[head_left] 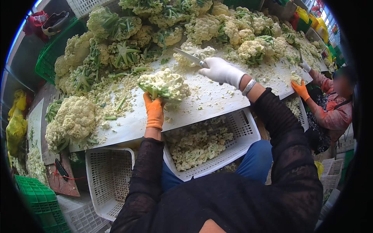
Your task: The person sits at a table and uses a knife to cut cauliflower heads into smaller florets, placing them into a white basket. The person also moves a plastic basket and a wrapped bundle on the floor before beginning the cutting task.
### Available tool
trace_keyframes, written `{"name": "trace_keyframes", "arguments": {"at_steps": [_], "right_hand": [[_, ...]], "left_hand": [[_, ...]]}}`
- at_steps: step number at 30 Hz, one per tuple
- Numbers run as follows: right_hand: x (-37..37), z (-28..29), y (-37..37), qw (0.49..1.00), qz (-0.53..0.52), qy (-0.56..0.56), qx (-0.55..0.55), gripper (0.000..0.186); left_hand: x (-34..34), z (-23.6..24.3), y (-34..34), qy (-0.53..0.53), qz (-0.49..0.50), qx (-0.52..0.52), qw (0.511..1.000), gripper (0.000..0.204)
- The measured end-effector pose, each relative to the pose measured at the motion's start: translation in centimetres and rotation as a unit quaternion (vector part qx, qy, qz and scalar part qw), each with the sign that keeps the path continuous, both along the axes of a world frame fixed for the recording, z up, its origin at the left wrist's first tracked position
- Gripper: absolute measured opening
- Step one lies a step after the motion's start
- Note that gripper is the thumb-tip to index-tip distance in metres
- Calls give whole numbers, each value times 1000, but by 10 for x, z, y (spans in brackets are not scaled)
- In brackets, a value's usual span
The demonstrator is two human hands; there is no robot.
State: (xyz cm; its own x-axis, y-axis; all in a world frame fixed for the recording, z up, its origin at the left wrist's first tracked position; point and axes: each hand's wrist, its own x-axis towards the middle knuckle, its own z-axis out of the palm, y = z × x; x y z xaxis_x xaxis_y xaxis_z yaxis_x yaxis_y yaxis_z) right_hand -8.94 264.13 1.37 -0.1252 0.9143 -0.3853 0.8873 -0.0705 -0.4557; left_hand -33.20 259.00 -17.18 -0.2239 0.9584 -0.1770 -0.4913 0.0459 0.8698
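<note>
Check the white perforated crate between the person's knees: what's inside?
The white perforated crate holds a heap of cut cauliflower florets. They cover most of its bottom, and the white worktop overhangs its far end, so neither can be checked.

Your left hand (154,110): one orange glove (155,119), short, snug cuff. Your right hand (222,71): one white glove (229,73), close-fitting; one pale silvery band (248,87) just above it. Your sleeves (280,120): black, long, partly sheer, creased. Your top (233,206): black, open at the neckline. Your trousers (254,160): blue, visible on both legs.
</note>
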Motion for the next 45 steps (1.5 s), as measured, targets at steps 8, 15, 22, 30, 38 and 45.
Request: {"name": "trace_keyframes", "arguments": {"at_steps": [8,15,22,30,38,45], "right_hand": [[-47,-101,-120,986,14,-20,162,28],[-42,-142,-116,985,-16,-67,158,25],[-37,-149,-88,990,13,-56,128,23],[-51,-153,-68,987,14,-159,21,23],[-6,-142,-46,992,8,66,-105,26],[-19,-153,-60,997,18,-65,40,32]], "left_hand": [[8,0,-39,-101,-46,-35,993,47],[23,-8,-28,-188,70,-176,964,47],[13,-39,-13,-124,-111,-211,963,31],[35,-38,-23,-47,-30,-197,979,27],[29,-33,-16,-49,-24,-223,973,32],[47,-28,-6,-118,21,-156,980,39]]}}
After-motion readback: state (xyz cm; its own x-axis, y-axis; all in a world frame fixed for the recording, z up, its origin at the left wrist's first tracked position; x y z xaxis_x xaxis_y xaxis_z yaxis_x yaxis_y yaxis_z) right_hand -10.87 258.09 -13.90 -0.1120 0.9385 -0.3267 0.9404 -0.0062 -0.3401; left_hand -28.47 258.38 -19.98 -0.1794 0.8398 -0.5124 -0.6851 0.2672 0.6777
